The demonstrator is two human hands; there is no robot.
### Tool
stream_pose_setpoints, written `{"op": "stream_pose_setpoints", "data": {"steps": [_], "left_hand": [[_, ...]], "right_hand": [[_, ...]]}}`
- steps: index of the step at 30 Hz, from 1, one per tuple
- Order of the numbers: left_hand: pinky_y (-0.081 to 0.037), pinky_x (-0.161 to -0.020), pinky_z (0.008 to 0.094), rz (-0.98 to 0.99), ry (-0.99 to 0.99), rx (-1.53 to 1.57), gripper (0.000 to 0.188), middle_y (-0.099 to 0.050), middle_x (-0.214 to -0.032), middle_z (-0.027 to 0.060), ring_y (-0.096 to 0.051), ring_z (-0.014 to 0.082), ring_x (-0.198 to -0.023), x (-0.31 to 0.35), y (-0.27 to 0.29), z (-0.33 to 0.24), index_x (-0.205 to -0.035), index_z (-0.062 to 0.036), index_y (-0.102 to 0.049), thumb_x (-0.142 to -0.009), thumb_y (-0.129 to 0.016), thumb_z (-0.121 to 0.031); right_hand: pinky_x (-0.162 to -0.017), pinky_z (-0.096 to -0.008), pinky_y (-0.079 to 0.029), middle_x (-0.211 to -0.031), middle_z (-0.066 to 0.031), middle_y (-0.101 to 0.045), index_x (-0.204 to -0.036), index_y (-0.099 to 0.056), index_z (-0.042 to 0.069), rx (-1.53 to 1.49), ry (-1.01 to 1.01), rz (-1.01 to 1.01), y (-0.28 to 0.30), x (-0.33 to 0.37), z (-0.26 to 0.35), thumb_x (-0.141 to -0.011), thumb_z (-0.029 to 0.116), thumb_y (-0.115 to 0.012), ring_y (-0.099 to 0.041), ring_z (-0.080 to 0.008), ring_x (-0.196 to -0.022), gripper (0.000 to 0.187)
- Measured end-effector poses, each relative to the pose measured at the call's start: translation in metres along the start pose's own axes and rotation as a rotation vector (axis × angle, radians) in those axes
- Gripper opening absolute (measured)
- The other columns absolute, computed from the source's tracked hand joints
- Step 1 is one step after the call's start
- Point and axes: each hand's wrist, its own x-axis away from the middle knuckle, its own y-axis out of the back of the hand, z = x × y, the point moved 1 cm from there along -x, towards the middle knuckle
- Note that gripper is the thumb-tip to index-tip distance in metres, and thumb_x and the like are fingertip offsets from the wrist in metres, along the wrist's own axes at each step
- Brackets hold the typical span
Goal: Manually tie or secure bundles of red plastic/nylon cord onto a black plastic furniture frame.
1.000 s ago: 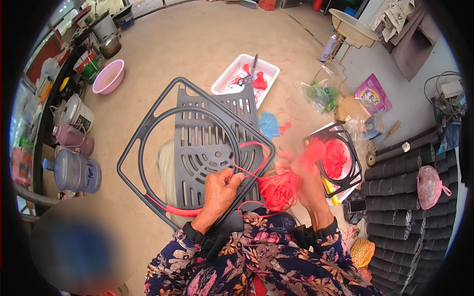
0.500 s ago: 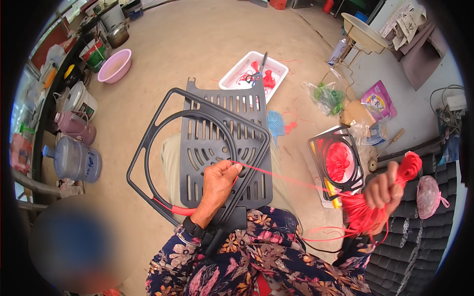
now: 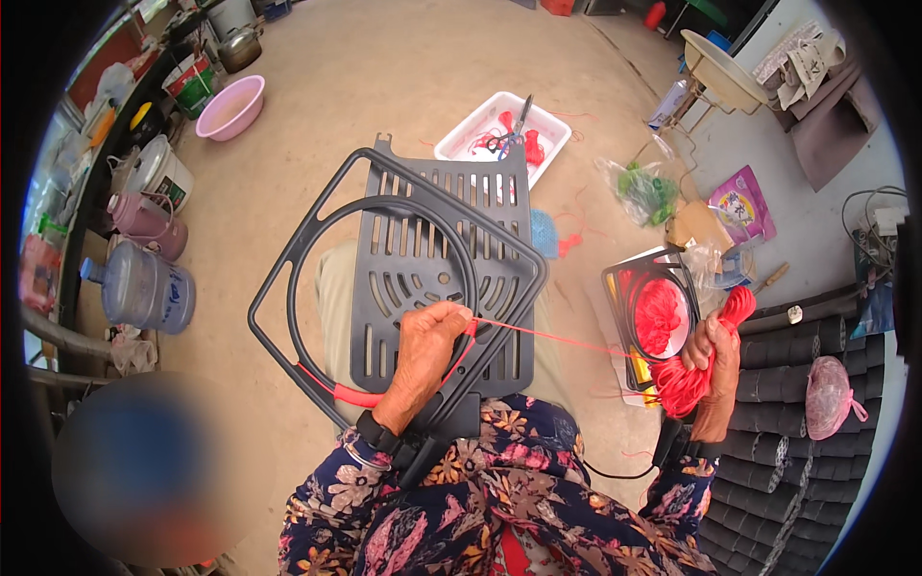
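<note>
A black frame with a round ring inside a squarish outline (image 3: 272,288) lies tilted over a dark grey slotted plastic board (image 3: 384,322) on my lap. Red cord is wrapped round the lower part of the ring (image 3: 355,396). My left hand (image 3: 423,355) pinches the cord against the ring's right side. From those fingertips a strand of red cord (image 3: 557,340) runs taut to the right. My right hand (image 3: 713,370) is closed round a thick hank of red cord (image 3: 680,387), which bulges out at both ends of the fist.
Ahead stands a white tray (image 3: 451,151) with red cord and scissors (image 3: 519,125). At right, another black frame (image 3: 624,331) lies on a box with more red cord (image 3: 658,315). Water jug (image 3: 144,293) and pink basin (image 3: 230,108) stand left; rolled dark mats (image 3: 768,480) lie right.
My right hand has moved left and down a little with the hank, whose loose loops now hang closer together. My left hand has shifted slightly right along the ring.
</note>
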Motion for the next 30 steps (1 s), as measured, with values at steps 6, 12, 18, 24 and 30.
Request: {"op": "stream_pose_setpoints", "data": {"steps": [6, 12, 18, 24, 30], "left_hand": [[-0.034, -0.056, 0.021, 0.041, 0.001, 0.001, 0.015, -0.053, -0.067, -0.0051, -0.045, 0.0025, -0.063, -0.001, 0.001, -0.003, -0.076, 0.0028, -0.065, -0.086, -0.06, -0.007], [-0.029, -0.05, 0.0202, 0.121, 0.124, 0.032, 0.016, -0.057, -0.067, -0.0035, -0.041, 0.0029, -0.055, 0.0, -0.001, -0.019, -0.078, -0.0023, -0.066, -0.088, -0.063, -0.015], [-0.029, -0.05, 0.0207, 0.182, 0.252, 0.027, 0.021, -0.054, -0.062, -0.0042, -0.041, 0.0033, -0.056, 0.001, 0.0, -0.018, -0.073, -0.0009, -0.065, -0.089, -0.064, -0.014], [-0.025, -0.046, 0.0282, 0.149, -0.134, -0.242, 0.03, -0.039, -0.055, -0.0069, -0.032, 0.0025, -0.055, 0.007, 0.0, -0.011, -0.064, -0.0009, -0.059, -0.088, -0.066, -0.017], [-0.034, -0.048, 0.039, 0.028, -0.421, -0.667, 0.036, -0.049, -0.051, 0.0126, -0.042, 0.0296, -0.046, 0.011, -0.003, -0.02, -0.064, 0.0003, -0.048, -0.087, -0.065, -0.022]], "right_hand": [[-0.042, -0.0239, -0.039, -0.061, 0.0025, -0.042, -0.1, -0.05, 0.007, 0.3, -0.135, -0.069, -0.022, -0.001, 0.002, -0.091, 0.02, -0.061, -0.041, -0.0067, -0.045, 0.019], [-0.087, -0.0271, -0.047, -0.109, -0.0061, -0.06, -0.137, -0.039, -0.002, 0.783, -0.279, 0.221, -0.102, 0.016, 0.005, -0.086, 0.015, -0.064, -0.057, -0.0134, -0.098, 0.06], [-0.089, -0.0267, -0.044, -0.109, -0.0034, -0.059, -0.133, -0.047, 0.001, 0.635, -0.214, 0.539, -0.14, 0.027, -0.004, -0.088, 0.017, -0.065, -0.054, -0.0096, -0.099, 0.051], [-0.078, -0.03, -0.047, -0.091, -0.011, -0.064, -0.124, -0.052, 0.0, 0.885, 0.134, 0.617, -0.171, 0.027, -0.007, -0.088, 0.026, -0.07, -0.059, -0.0139, -0.086, 0.048], [-0.058, -0.0439, -0.047, -0.07, -0.0207, -0.061, -0.103, -0.05, -0.002, 1.318, 0.448, 0.541, -0.192, 0.004, -0.016, -0.084, 0.023, -0.07, -0.063, -0.0372, -0.065, 0.037]]}}
